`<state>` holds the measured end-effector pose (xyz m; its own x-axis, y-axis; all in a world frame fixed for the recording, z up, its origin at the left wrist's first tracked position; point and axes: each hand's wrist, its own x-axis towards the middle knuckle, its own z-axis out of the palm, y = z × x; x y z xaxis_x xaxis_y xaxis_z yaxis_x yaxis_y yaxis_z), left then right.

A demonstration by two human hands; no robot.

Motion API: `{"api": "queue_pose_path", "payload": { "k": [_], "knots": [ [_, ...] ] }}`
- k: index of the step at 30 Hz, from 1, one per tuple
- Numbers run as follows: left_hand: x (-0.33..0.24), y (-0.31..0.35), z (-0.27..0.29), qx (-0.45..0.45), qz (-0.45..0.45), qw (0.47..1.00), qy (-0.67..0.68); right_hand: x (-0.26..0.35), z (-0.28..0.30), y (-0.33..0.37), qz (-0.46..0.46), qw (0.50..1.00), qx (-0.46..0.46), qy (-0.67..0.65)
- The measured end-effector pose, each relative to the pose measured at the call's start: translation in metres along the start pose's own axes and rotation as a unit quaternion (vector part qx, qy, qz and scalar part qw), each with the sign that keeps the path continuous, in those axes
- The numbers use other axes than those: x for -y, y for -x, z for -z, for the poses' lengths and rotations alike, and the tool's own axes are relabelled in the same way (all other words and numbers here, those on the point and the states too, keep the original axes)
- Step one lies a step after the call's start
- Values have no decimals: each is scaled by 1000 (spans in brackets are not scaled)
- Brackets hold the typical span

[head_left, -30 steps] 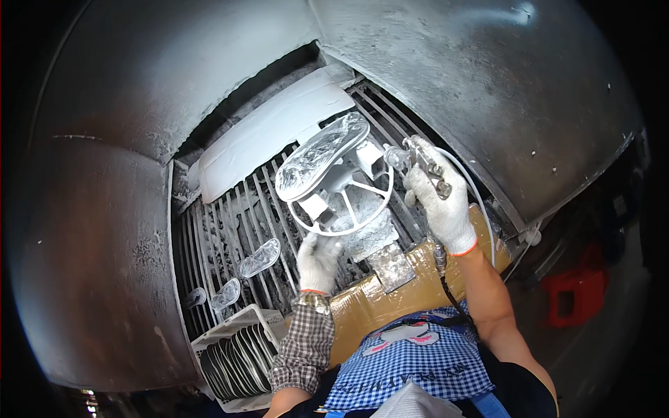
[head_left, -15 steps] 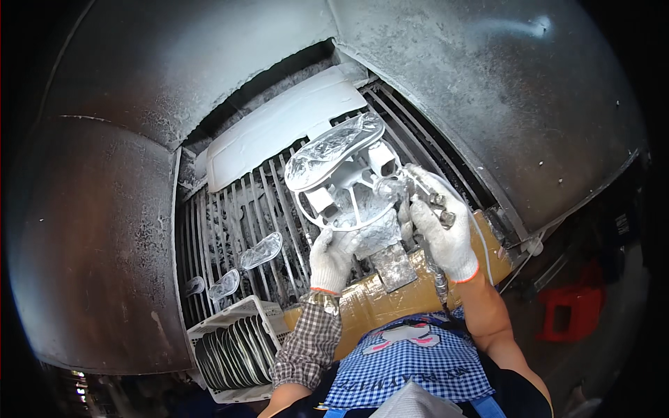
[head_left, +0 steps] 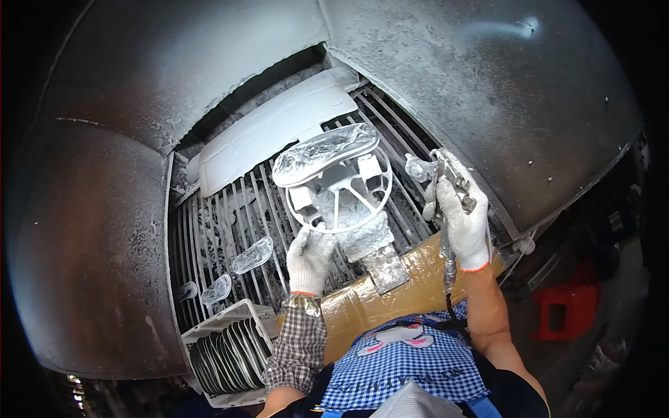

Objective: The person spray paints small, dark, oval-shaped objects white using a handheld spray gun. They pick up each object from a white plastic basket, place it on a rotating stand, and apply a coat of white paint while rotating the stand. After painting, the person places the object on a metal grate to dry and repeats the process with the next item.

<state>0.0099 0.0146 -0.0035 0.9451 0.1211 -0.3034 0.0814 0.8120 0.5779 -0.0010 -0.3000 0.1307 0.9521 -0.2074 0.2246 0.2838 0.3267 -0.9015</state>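
My right hand (head_left: pixel 461 219), in a white work glove, is closed round a coated spray gun (head_left: pixel 440 182) held to the right of a white spoked wheel (head_left: pixel 336 209). My gloved left hand (head_left: pixel 311 259) has its fingers at the near rim of that wheel, seemingly gripping it; the fingertips are partly hidden. On the wheel's far side rests an oval piece (head_left: pixel 326 155) with a clear crinkled film over its top and a white edge. White blocks (head_left: pixel 369 167) stand on the wheel beside it. Below the wheel shows a crusted metal support (head_left: pixel 387 268).
Metal bars (head_left: pixel 261 209) form a grate underneath, with a white sheet (head_left: pixel 272 132) across its far end. Small film-covered ovals (head_left: pixel 252 256) lie at the left. A white basket (head_left: pixel 259 315) holds dark discs. Tan taped cardboard (head_left: pixel 348 310) lines the front edge; metal walls (head_left: pixel 97 244) surround it.
My right hand has drawn the spray gun away from the wheel to the right. The wheel and the oval piece have turned slightly, with my left hand still at the rim.
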Motion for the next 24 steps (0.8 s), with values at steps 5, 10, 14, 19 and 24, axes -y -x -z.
{"api": "queue_pose_path", "payload": {
  "k": [5, 10, 14, 19, 24],
  "knots": [
    [-13, -6, 6, 18, -9, 1000, 24, 7, 8, 9, 24, 998, -23, 61],
    [-6, -6, 6, 0, -33, 999, 9, 20, 6, 31, -20, 998, 36, 50],
    [28, 8, -6, 32, 13, 999, -32, 16, 7, 35, -9, 998, 38, 42],
    [55, 15, -15, 79, 67, 995, -4, 19, 7, 41, -6, 1000, -12, -3],
    [51, 17, -23, 73, 61, 995, 8, 24, 8, 47, -25, 998, 46, 33]
  ]
}}
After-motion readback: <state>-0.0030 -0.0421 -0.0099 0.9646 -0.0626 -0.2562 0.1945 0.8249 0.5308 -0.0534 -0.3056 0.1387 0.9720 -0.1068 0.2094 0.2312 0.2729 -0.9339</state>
